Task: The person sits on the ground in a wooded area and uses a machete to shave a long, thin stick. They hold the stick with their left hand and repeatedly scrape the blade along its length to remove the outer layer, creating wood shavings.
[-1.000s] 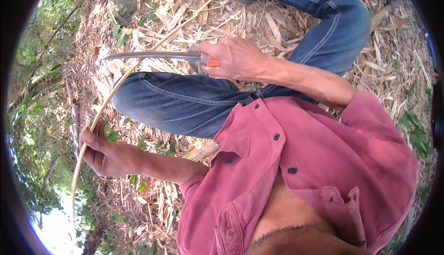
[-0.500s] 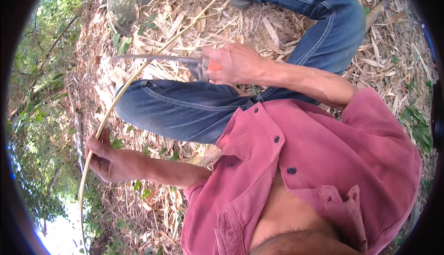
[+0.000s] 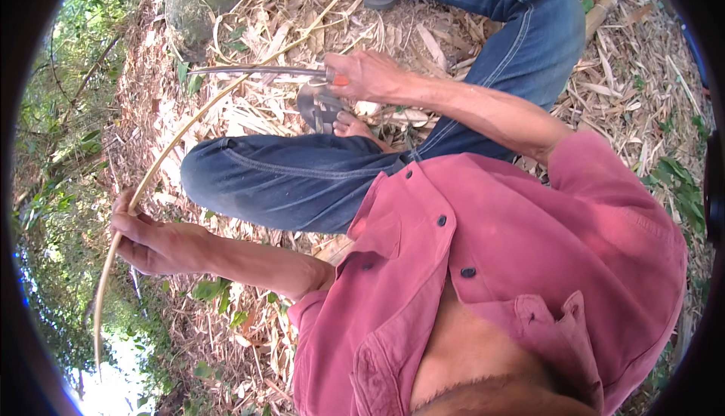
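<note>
- Head view: a long, thin, pale strip (image 3: 180, 134) ran in a bent line from the upper edge, past the person's left knee, to a free tip low on the left.
- The left hand (image 3: 160, 245) had the strip pinched between thumb and fingers, the other fingers curled in, well out to the left and nearer the strip's lower end.
- The right hand (image 3: 370, 76) was closed around the orange handle of a knife (image 3: 276, 70), above the folded left leg.
- The knife's narrow blade pointed left and lay across the strip; whether its edge bit into it could not be told.
- Both legs, in blue jeans (image 3: 279, 174), were bent; a dark sandal (image 3: 312, 105) with bare toes showed just below the right hand.
- A button-up pinkish-red shirt (image 3: 521, 220) covered the torso.
- Dry leaves and shavings (image 3: 430, 42) littered the ground, with a grey-green boulder (image 3: 200, 12) at upper left.
- Green foliage (image 3: 64, 155) filled the far left.
</note>
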`<move>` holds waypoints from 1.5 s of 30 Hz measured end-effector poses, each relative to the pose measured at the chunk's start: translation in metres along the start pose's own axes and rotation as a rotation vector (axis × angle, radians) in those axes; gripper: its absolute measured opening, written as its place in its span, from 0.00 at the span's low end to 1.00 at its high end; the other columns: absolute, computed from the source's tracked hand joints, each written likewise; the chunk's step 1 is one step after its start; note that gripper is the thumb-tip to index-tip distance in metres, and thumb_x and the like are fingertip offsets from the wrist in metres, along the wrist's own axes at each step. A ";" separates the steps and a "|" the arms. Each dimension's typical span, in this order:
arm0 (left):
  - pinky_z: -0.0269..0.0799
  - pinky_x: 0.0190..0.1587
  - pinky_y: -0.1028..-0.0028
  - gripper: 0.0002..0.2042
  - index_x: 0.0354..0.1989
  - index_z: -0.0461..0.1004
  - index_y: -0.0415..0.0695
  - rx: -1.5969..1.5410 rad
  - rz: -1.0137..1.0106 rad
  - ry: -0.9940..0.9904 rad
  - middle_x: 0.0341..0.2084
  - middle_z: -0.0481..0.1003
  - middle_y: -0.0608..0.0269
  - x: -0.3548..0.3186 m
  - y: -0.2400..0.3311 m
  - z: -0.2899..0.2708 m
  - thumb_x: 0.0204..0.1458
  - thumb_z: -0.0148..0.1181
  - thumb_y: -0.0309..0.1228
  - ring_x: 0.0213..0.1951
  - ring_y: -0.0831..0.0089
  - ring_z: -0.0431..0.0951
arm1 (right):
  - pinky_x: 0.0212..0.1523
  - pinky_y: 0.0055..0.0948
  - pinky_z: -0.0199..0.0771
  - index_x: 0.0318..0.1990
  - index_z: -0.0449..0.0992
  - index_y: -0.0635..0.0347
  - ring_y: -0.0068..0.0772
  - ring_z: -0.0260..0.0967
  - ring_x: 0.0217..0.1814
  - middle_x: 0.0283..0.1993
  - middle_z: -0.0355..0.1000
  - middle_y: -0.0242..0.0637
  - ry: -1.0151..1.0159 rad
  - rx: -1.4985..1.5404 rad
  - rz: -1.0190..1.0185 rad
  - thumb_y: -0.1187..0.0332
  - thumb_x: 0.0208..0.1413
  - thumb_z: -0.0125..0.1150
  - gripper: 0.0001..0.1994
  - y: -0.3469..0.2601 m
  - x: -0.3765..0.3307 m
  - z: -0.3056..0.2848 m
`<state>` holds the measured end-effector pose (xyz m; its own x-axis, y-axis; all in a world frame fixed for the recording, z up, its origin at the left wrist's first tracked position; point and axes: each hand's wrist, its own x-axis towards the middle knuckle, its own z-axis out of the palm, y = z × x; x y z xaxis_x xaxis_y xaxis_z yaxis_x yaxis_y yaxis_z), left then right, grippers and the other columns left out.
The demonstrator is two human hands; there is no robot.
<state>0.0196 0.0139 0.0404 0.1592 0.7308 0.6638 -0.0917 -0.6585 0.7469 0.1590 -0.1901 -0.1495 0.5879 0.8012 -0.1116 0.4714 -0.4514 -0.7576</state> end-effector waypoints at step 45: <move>0.36 0.15 0.78 0.30 0.16 0.52 0.54 -0.559 0.062 0.198 0.09 0.45 0.76 0.050 -0.036 0.069 0.42 0.42 0.70 0.12 0.80 0.42 | 0.16 0.31 0.61 0.32 0.66 0.56 0.26 0.61 0.15 0.18 0.66 0.34 0.014 0.097 0.083 0.58 0.49 0.51 0.11 0.002 0.008 -0.001</move>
<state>0.0983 0.0615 0.0441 -0.0442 0.7489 0.6612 -0.6071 -0.5458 0.5775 0.1655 -0.1849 -0.1510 0.6315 0.7570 -0.1681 0.3554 -0.4752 -0.8049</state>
